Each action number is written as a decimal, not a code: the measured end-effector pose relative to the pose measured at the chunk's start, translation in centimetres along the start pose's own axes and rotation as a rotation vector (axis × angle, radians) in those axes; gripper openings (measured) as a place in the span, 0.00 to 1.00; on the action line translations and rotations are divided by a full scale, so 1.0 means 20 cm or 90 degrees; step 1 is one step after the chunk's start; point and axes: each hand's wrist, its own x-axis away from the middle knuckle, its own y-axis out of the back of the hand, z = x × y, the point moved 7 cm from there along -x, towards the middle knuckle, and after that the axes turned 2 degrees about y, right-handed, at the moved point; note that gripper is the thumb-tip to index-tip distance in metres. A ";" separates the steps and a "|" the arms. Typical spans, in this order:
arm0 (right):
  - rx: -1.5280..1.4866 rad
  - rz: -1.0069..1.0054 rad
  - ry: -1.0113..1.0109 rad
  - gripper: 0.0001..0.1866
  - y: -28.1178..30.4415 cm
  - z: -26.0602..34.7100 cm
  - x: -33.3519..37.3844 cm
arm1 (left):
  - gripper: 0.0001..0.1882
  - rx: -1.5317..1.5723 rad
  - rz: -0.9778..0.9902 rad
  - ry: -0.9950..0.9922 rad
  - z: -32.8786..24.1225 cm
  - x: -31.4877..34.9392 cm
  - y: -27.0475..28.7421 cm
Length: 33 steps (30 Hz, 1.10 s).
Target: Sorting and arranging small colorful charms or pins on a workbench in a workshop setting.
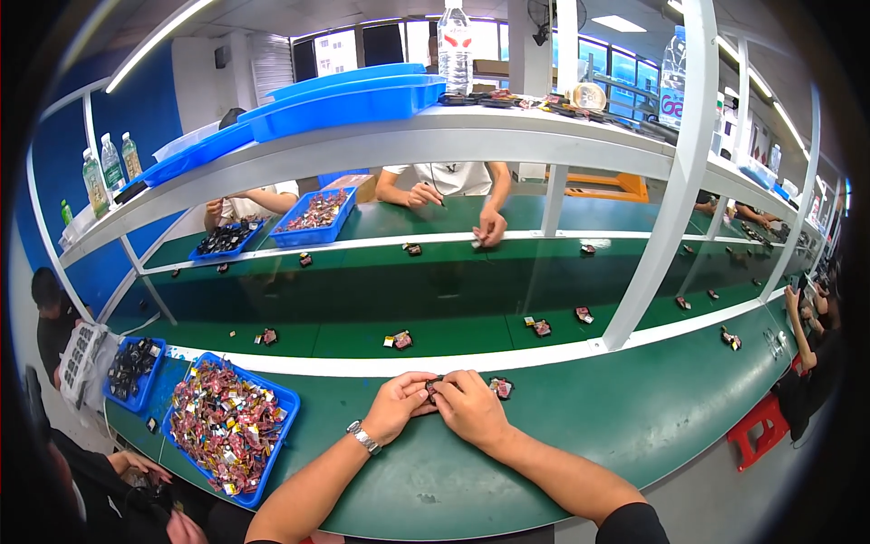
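My left hand (397, 406) and my right hand (469, 410) meet over the green bench, fingers closed around one small dark part (433, 386). Only a bit of it shows between the fingertips, black with some reddish colour. Just beyond my right hand lies a similar small black and red piece (500, 388) on the bench top. To the left of my forearm stands a blue tray (292, 399) heaped with small reddish parts that have white and yellow bits. A smaller blue tray (161, 349) behind it holds black parts.
Beyond a white rail (362, 366) runs a green conveyor belt (458, 337) carrying scattered small assemblies. A white upright post (666, 181) supports a shelf with blue trays (344, 107) and a bottle (455, 54). People sit opposite, at left and at right; a red stool (759, 433) is at right.
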 end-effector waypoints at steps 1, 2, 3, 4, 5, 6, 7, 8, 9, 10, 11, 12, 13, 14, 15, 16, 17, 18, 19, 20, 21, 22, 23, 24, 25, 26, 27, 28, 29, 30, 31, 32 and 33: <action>0.001 -0.002 -0.006 0.08 0.00 0.00 0.00 | 0.15 -0.001 0.000 -0.001 0.00 0.00 0.00; 0.001 -0.003 -0.007 0.08 0.00 0.00 0.00 | 0.15 -0.002 0.001 0.000 0.00 0.00 0.00; 0.013 -0.001 -0.007 0.07 0.00 0.00 0.00 | 0.15 -0.008 0.001 0.001 0.00 -0.01 -0.01; 0.025 0.001 -0.006 0.07 0.00 0.00 0.00 | 0.15 -0.015 0.000 0.003 0.00 -0.01 -0.01; 0.027 0.000 -0.008 0.07 0.00 -0.01 0.01 | 0.15 -0.015 0.003 0.004 0.01 -0.01 -0.01; 0.038 0.003 0.002 0.07 -0.01 -0.01 0.01 | 0.15 -0.017 0.003 0.001 0.01 -0.02 -0.01; 0.044 0.006 0.015 0.07 -0.02 0.00 0.01 | 0.15 -0.020 -0.003 -0.004 0.01 -0.01 -0.01; 0.040 0.004 0.016 0.07 -0.02 0.01 0.00 | 0.15 -0.023 -0.006 -0.005 0.00 0.00 0.00; 0.046 0.002 0.016 0.07 -0.01 0.01 0.00 | 0.15 -0.015 -0.007 -0.009 0.00 -0.01 0.00; 0.051 0.000 0.017 0.07 -0.01 0.01 0.00 | 0.14 -0.007 -0.008 -0.013 0.00 -0.01 0.00; 0.051 -0.001 0.017 0.07 -0.01 0.01 0.00 | 0.14 -0.008 -0.007 -0.013 0.00 -0.01 -0.01; 0.051 -0.002 0.018 0.08 -0.01 0.00 0.00 | 0.14 -0.010 -0.015 -0.015 0.00 -0.01 -0.01; 0.051 -0.004 0.020 0.09 0.00 0.00 0.00 | 0.13 -0.012 -0.023 -0.018 -0.01 -0.01 -0.01; 0.052 -0.005 0.020 0.09 0.00 0.00 -0.01 | 0.13 -0.013 -0.021 -0.018 0.00 -0.02 -0.02; 0.024 -0.004 -0.002 0.10 0.02 0.01 -0.02 | 0.13 -0.025 -0.044 -0.028 0.00 -0.02 -0.01; -0.004 -0.004 -0.024 0.10 0.02 0.00 -0.03 | 0.12 -0.038 -0.066 -0.038 0.00 -0.01 0.00; -0.004 -0.004 -0.023 0.10 0.02 0.00 -0.03 | 0.12 -0.039 -0.067 -0.039 0.00 -0.01 0.00; -0.082 0.018 -0.074 0.11 0.01 -0.03 -0.03 | 0.12 -0.061 -0.081 -0.056 0.00 -0.01 0.00; -0.159 0.041 -0.124 0.11 -0.01 -0.06 -0.02 | 0.11 -0.083 -0.096 -0.074 -0.01 -0.01 0.01; -0.159 0.040 -0.123 0.11 -0.01 -0.07 -0.01 | 0.11 -0.084 -0.096 -0.075 -0.01 -0.01 0.01; -0.220 0.050 -0.171 0.11 -0.03 -0.10 0.00 | 0.11 -0.097 -0.104 -0.075 -0.01 -0.01 0.01; -0.280 0.060 -0.220 0.11 -0.05 -0.13 0.01 | 0.11 -0.109 -0.112 -0.075 -0.01 0.00 0.01; -0.280 0.060 -0.219 0.11 -0.05 -0.13 0.02 | 0.11 -0.109 -0.112 -0.075 -0.01 0.00 0.00; -0.290 0.055 -0.236 0.11 -0.05 -0.13 0.02 | 0.11 -0.116 -0.111 -0.078 -0.01 0.00 0.00; -0.301 0.049 -0.254 0.11 -0.06 -0.14 0.02 | 0.11 -0.122 -0.109 -0.081 -0.01 0.00 0.00; -0.301 0.050 -0.255 0.11 -0.05 -0.13 0.01 | 0.11 -0.121 -0.110 -0.080 -0.01 0.00 0.00; -0.312 0.049 -0.284 0.10 -0.05 -0.13 0.01 | 0.12 -0.121 -0.094 -0.102 -0.01 0.00 0.00; -0.322 0.048 -0.313 0.09 -0.05 -0.14 0.01 | 0.12 -0.121 -0.078 -0.124 -0.01 0.00 -0.01; -0.323 0.049 -0.314 0.09 -0.05 -0.14 0.02 | 0.12 -0.120 -0.080 -0.122 -0.01 0.01 -0.01; -0.330 0.045 -0.324 0.09 -0.05 -0.15 0.02 | 0.12 -0.125 -0.078 -0.112 -0.02 0.01 -0.02; -0.338 0.040 -0.333 0.09 -0.06 -0.16 0.03 | 0.12 -0.130 -0.077 -0.102 -0.01 0.00 -0.02; -0.337 0.040 -0.335 0.09 -0.06 -0.17 0.03 | 0.12 -0.130 -0.076 -0.101 -0.01 0.00 -0.02; -0.356 0.032 -0.339 0.09 -0.07 -0.17 0.04 | 0.12 -0.144 -0.077 -0.110 -0.01 0.00 -0.02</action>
